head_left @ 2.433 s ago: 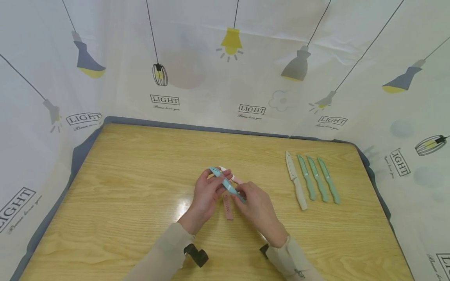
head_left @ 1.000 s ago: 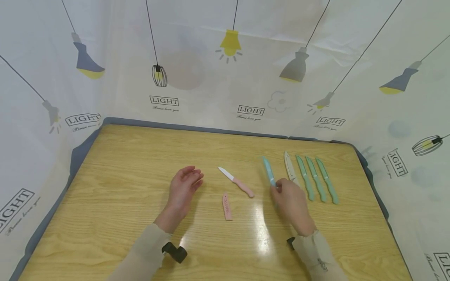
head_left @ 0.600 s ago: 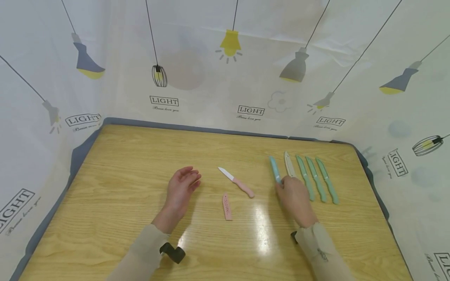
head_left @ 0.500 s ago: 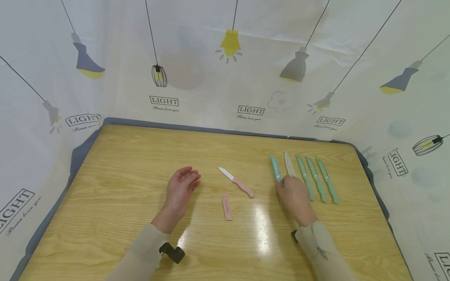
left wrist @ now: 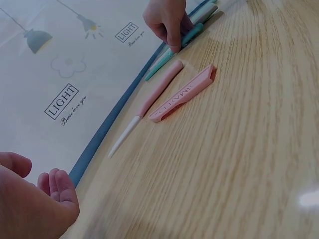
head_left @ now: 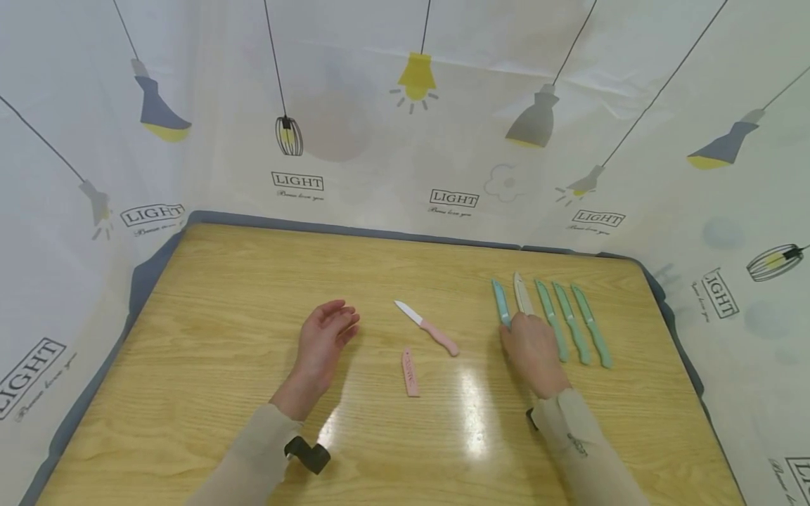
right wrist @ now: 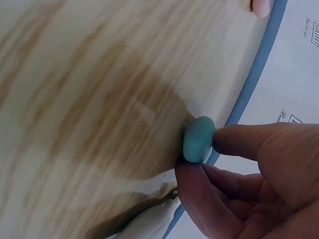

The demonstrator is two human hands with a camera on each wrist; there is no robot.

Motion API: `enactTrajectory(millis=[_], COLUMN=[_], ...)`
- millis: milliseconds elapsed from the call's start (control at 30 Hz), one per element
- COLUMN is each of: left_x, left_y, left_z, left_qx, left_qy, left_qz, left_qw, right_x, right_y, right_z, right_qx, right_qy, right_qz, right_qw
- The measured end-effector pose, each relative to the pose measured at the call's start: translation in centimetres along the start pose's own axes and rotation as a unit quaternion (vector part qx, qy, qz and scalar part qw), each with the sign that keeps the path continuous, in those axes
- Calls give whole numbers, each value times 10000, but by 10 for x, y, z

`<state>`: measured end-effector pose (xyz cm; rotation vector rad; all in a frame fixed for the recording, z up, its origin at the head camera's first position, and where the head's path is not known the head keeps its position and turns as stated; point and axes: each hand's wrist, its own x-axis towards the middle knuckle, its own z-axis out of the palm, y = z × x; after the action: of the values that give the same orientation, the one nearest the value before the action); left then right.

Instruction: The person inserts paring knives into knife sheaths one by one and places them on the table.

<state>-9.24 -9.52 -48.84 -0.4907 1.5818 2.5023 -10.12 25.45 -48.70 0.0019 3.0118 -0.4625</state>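
Observation:
Thumb and fingers of my right hand (head_left: 534,351) pinch the handle of a light blue sheathed knife (head_left: 501,302), left of a cream sheathed knife (head_left: 522,292) on the table. In the right wrist view, the rounded blue handle end (right wrist: 198,140) shows between thumb and finger. My left hand (head_left: 324,341) holds nothing, its fingers loosely bent, left of the pink-handled knife (head_left: 438,337). That knife lies with its white blade bare. Just below it is a separate pink blade sheath (head_left: 410,374), lettered in the left wrist view.
Three green sheathed knives lie in a row right of the cream one: a near green knife (head_left: 553,322), a middle green knife (head_left: 572,323) and an outer green knife (head_left: 592,325). Printed cloth walls (head_left: 367,176) border the wooden table (head_left: 240,281) at back and sides.
The light blue knife, earlier in both hands at the middle, has moved right beside the cream knife in my right hand. My left hand has let go and shifted left.

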Motion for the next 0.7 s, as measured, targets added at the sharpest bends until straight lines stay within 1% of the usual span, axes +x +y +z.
enactTrajectory(millis=[133,267,400,467,500,567,600,700], left_x=[0,-1,-1,-1,-1,-2,-3,-7], left_y=[0,0,-2,-4,-6,-8,-10,-13], left_z=[0,2,6,8,9,12,13,17], left_qx=[94,328,751,1112,1336,1826,2101,2935], left_qy=[-40,-111,-209,-257,-290,-388,-456,-722], left_qz=[-4,-23,-62,-62,-68,-45,-12,158], left_qw=[9999,9994,9969,9934,9906,9824,9766,9531], right_x=[0,0,-3,-7,-9,-15,-18,-24], right_y=[1,0,-2,-3,-5,-7,-8,-12], right_z=[1,1,0,0,0,0,0,-1], right_qx=[-75,-121,-122,-140,-142,-103,-88,-22], right_qy=[-6,-47,-7,182,286,463,543,649], right_qz=[-21,5,105,69,46,-4,-32,-37], right_qw=[10000,9999,9999,9997,9995,9989,9985,9979])
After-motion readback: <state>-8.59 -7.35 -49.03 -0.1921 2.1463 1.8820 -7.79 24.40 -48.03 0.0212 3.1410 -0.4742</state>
